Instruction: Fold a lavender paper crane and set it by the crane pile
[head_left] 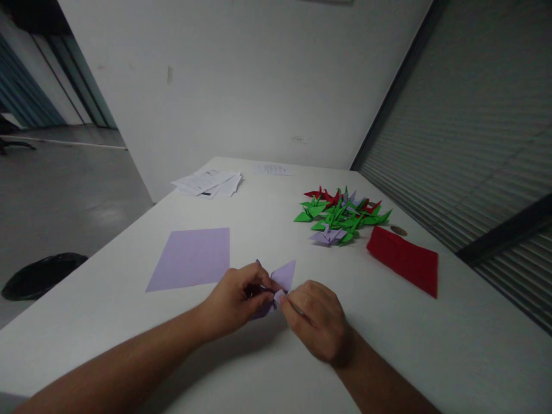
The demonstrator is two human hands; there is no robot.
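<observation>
Between my two hands is a purple origami crane (283, 275), held just above the white table (172, 368), one pointed wing sticking up. My left hand (239, 296) pinches its body from the left, thumb and fingers closed on the paper. My right hand (317, 316) is curled, with thumb and fingertip pinching a small folded part of the crane on its right side. My fingers hide much of the crane's body. To the left of my left hand a flat purple paper square (194, 259) lies on the table.
A pile of green, red and purple paper cranes (338, 215) sits at the right. Near it lie red paper (405, 259) and a small round brown object (398, 230). Printed sheets (209, 183) rest at the back left. A black-lined bin (43, 276) stands on the floor.
</observation>
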